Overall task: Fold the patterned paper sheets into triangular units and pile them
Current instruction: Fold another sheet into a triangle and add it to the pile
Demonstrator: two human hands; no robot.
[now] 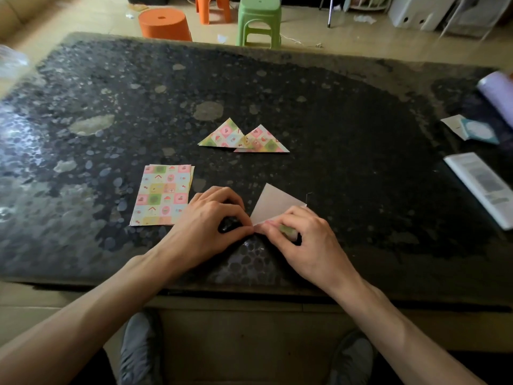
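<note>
Hands: left hand and right hand together, each pinched the part-folded sheet.
Sheet stack: lay beside left hand.
Triangular units: overlapped beyond both hands.

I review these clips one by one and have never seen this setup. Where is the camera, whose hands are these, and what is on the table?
There is no robot: one camera worn on a person's head looks down at their bare hands. The left hand and right hand both pinch a half-folded sheet, its white back up. On the dark table lie a stack of flat patterned sheets and, farther away, a folded triangle and a second triangle, corners overlapping. A booklet lies at the right edge.
</note>
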